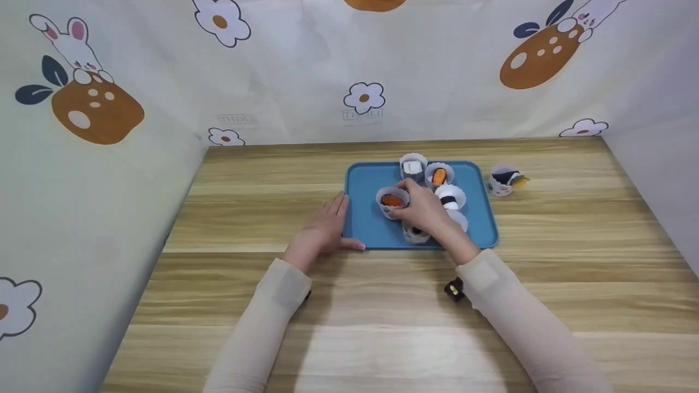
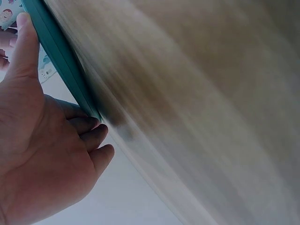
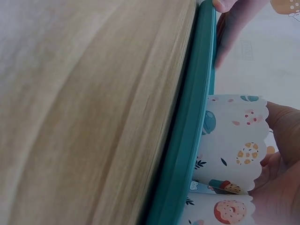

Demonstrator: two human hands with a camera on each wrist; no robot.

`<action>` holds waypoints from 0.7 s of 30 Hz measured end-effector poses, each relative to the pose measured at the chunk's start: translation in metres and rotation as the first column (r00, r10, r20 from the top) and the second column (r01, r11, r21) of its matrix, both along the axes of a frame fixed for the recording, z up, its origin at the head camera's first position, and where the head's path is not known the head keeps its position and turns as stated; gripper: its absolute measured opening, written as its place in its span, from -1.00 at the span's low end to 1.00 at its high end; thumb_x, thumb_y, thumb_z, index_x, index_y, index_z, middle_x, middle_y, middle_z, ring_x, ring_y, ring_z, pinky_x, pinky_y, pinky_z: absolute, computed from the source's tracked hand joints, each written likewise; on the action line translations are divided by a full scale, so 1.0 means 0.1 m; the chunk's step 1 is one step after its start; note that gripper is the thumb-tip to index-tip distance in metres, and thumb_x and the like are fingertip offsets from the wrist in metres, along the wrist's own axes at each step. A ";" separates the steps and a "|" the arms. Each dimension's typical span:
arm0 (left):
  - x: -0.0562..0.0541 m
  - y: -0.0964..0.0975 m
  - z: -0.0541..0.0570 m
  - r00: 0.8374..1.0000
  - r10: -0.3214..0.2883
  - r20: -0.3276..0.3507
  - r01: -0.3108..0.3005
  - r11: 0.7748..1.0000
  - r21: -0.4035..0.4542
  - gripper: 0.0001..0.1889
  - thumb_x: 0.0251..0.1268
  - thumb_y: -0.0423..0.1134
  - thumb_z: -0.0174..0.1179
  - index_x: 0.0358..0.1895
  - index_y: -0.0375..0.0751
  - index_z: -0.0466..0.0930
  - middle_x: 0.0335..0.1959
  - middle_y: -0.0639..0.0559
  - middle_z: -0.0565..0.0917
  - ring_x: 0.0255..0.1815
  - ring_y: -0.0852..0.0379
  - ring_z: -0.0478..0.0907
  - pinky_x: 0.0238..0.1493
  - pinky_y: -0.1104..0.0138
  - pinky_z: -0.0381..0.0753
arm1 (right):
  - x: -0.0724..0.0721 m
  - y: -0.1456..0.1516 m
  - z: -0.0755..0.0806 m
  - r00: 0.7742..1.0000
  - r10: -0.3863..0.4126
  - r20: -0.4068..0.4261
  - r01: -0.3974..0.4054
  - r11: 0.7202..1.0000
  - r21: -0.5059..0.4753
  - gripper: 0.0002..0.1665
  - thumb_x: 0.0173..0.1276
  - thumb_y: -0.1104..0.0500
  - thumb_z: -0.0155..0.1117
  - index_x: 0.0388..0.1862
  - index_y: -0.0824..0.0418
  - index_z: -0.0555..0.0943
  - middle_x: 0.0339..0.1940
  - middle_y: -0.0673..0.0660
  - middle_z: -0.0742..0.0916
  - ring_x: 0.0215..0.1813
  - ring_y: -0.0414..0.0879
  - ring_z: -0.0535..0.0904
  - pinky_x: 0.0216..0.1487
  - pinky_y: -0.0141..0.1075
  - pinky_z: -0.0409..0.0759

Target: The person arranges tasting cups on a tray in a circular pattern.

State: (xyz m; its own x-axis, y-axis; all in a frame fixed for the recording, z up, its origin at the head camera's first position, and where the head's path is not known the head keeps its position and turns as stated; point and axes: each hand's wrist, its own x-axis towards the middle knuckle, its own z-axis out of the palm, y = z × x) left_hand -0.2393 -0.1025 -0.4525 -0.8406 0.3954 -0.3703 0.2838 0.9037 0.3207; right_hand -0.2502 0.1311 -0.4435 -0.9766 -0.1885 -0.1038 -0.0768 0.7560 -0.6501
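A blue tray (image 1: 371,232) holds several pale paper cups with toy sushi pieces. On its left side, a cup with a red-orange topped piece (image 1: 392,201) is pinched at the rim between my right hand's (image 1: 428,210) thumb and fingers. Another cup (image 1: 416,233) stands below that hand, partly hidden; its printed wall (image 3: 234,140) shows in the right wrist view. Behind are a white piece (image 1: 413,167) and an orange-topped piece (image 1: 439,176) in cups. To the right is a white piece with a black band (image 1: 449,202). My left hand (image 1: 326,225) rests against the tray's left front corner, fingers extended.
Right of the tray, a paper cup (image 1: 501,181) with a dark, leafy-looking piece stands on the wooden table (image 1: 262,196). A small black object (image 1: 454,289) shows by the right sleeve. A patterned sheet (image 1: 295,65) hangs behind the table.
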 end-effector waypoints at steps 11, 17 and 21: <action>-0.02 0.01 0.00 1.000 -0.006 -0.017 0.006 1.000 -0.026 0.33 0.05 0.41 0.28 0.62 -0.27 -0.35 0.68 -0.15 -0.27 0.69 -0.09 -0.25 0.67 0.08 -0.13 | 0.01 -0.01 0.01 1.000 -0.001 0.008 0.001 1.000 0.016 -0.29 0.28 0.07 0.44 0.33 0.26 0.40 0.26 0.29 0.63 0.20 0.15 0.60 0.21 0.03 0.58; -0.01 0.01 0.01 1.000 -0.001 -0.009 0.001 1.000 -0.008 0.32 0.06 0.39 0.29 0.62 -0.26 -0.35 0.67 -0.15 -0.28 0.69 -0.09 -0.26 0.67 0.08 -0.14 | 0.01 -0.01 0.03 1.000 0.018 0.007 -0.018 0.999 0.042 -0.22 0.25 0.03 0.47 0.36 0.26 0.37 0.24 0.31 0.63 0.21 0.16 0.59 0.22 0.04 0.58; 0.00 0.01 0.01 1.000 -0.005 -0.011 0.005 1.000 -0.009 0.31 0.07 0.39 0.29 0.62 -0.27 -0.35 0.67 -0.16 -0.28 0.69 -0.10 -0.27 0.67 0.08 -0.15 | 0.01 -0.01 0.04 0.999 0.033 0.015 -0.034 0.998 0.061 -0.17 0.24 0.00 0.48 0.38 0.24 0.35 0.25 0.32 0.62 0.23 0.17 0.58 0.24 0.05 0.57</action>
